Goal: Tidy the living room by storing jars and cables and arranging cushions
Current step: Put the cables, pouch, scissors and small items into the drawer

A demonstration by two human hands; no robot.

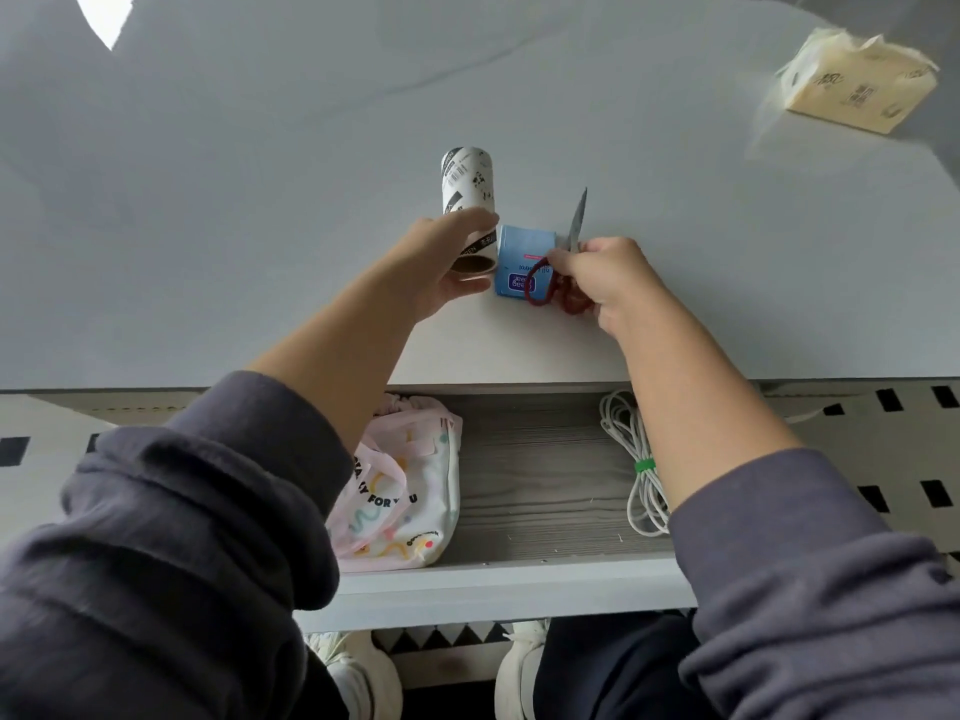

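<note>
On grey tabletop [675, 210], left hand [441, 272] gripping tube [467, 200], right hand [608, 283] gripping scissors [574, 236] (drawer [519, 579] open).

Coiled white cable [636, 465], green-tied, flat in the open drawer [540, 475]

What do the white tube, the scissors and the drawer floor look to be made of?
Tube: likely cardboard, with a printed white wrap and a brown, matte open end. Scissors: grey, dully shining blades, probably metal; red handles, probably plastic. Drawer floor: grey wood-grain pattern, either wood or laminate; the picture cannot settle which.
</note>
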